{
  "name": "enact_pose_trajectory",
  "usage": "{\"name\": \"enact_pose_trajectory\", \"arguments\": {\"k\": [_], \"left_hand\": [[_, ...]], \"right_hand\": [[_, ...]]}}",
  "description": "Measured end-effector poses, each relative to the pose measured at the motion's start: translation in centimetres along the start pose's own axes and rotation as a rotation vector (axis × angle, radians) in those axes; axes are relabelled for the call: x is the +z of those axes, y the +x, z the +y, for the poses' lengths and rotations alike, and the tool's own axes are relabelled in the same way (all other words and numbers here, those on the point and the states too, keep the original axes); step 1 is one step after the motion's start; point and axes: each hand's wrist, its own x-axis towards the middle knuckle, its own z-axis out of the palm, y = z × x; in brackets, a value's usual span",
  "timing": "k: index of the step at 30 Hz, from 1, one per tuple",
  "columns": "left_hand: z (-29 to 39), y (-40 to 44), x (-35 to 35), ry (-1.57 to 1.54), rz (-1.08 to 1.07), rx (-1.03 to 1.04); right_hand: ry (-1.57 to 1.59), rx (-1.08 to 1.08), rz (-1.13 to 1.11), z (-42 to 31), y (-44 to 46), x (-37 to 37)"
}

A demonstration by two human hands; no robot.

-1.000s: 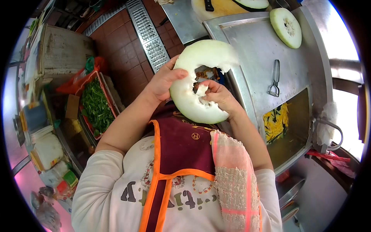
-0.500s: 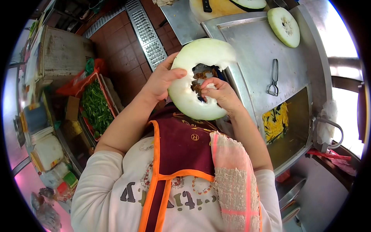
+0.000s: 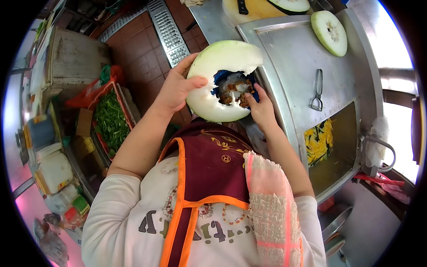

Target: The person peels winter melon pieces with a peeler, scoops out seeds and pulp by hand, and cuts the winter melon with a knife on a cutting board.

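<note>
My left hand [image 3: 180, 86] grips the left side of a thick pale-green melon ring [image 3: 205, 66], thumb on its white face and fingers behind. The ring has a ragged hole in its middle. At its right edge is my right hand [image 3: 262, 104], with thumb and forefinger apart and nothing visible between them. Through the hole and below it shows a blue container [image 3: 251, 79] with brown and whitish scraps [image 3: 238, 86] inside.
On the metal counter [image 3: 289, 58] to the right lie a peeler [image 3: 317, 91] and another melon slice [image 3: 329, 33]. A sink holds yellow and dark strips [image 3: 319, 142]. A knife handle [image 3: 242, 6] is on a board. Leafy greens [image 3: 111, 120] fill a crate at left.
The melon ring has moved up and left with my left hand. My right hand has come away from the hole's inner edge, and its fingers have parted. More of the blue container shows.
</note>
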Motion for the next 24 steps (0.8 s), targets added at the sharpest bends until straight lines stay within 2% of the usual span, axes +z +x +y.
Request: {"name": "enact_pose_trajectory", "arguments": {"k": [1, 4, 7, 10, 11, 14, 17, 20, 24], "left_hand": [[0.1, -0.1, 0.0, 0.009, 0.003, 0.002], [0.5, -0.4, 0.6, 0.057, 0.016, 0.008], [1.0, -0.7, 1.3, 0.042, 0.025, -0.005], [1.4, -1.0, 1.8, 0.121, 0.003, -0.027], [1.4, -1.1, 1.8, 0.116, -0.004, -0.022], [1.3, -1.4, 1.7, 0.098, -0.010, -0.016], [1.0, -1.6, 1.3, 0.068, 0.012, -0.028], [0.6, -1.7, 1.1, 0.014, 0.039, -0.036], [0.0, -1.8, 0.6, -0.024, 0.047, -0.009]], "right_hand": [[0.106, 0.087, -0.091, -1.8, -0.3, -0.9], [0.529, 0.106, -0.344, -4.6, -1.2, -2.1], [0.284, -0.011, -0.486, -6.2, -1.9, -2.6], [0.116, -0.003, -0.520, -7.6, -2.0, -2.8], [0.097, 0.057, -0.536, -8.2, -2.1, -2.9], [0.091, 0.016, -0.529, -7.6, -1.8, -2.7], [0.106, 0.068, -0.536, -7.1, -1.5, -2.9], [0.221, 0.008, -0.471, -5.7, -1.6, -2.0], [0.336, 0.156, -0.377, -4.4, -1.4, -1.5]]}}
